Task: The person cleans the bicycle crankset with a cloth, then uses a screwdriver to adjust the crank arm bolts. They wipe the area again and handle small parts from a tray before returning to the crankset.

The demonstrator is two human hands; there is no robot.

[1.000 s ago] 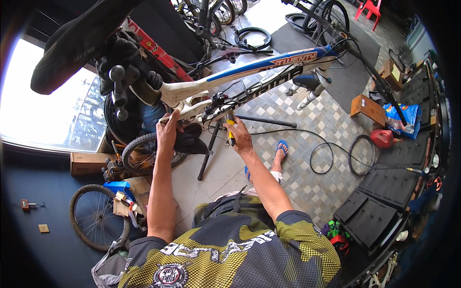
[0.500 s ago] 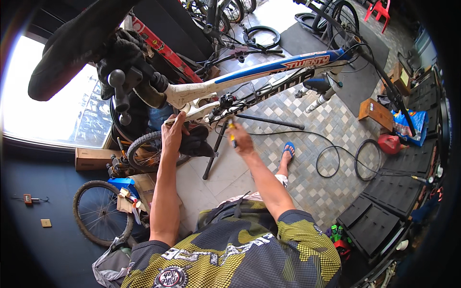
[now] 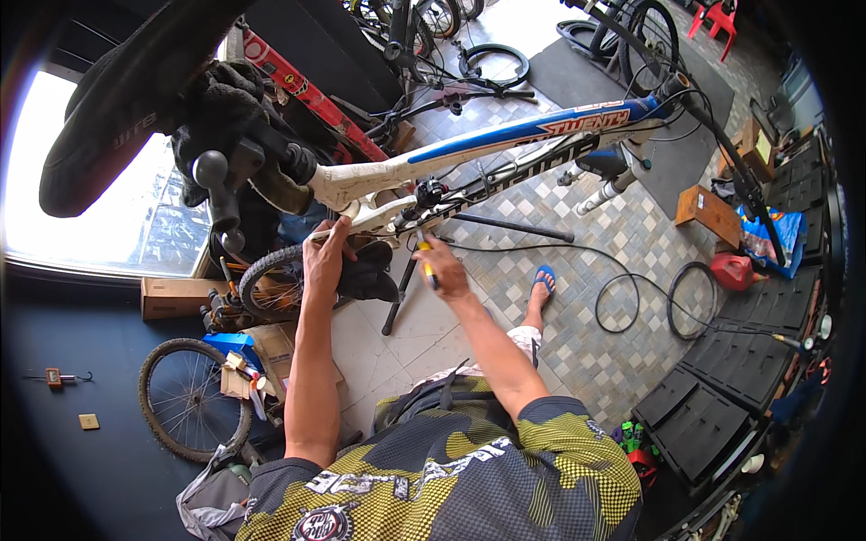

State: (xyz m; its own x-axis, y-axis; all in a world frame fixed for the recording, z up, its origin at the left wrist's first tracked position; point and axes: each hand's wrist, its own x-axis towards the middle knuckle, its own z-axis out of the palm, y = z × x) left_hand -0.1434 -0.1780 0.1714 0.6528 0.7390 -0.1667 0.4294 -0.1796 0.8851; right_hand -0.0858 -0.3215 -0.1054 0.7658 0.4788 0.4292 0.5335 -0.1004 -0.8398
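The white and blue bicycle frame (image 3: 505,138) hangs across my view on a clamp stand (image 3: 221,198). My left hand (image 3: 325,252) has its fingers wrapped round a white rear frame member (image 3: 370,215) below the main frame, beside a black cloth (image 3: 365,275). My right hand (image 3: 442,270) is closed on a yellow and black handled tool (image 3: 426,256), its upper end pointing at the underside of the frame near the dark fittings (image 3: 427,194). What that end touches is hard to make out.
Bicycle wheels (image 3: 194,406) and cardboard (image 3: 171,299) lie at the left. Stand legs (image 3: 510,228) and a looping hose (image 3: 613,320) cross the tiled floor. Black bins (image 3: 686,415), a wooden box (image 3: 706,214) and a red container (image 3: 731,270) line the right side.
My right hand, with the yellow tool, has shifted slightly left and down relative to the frame. My left hand keeps its grip. The whole view has shifted a little.
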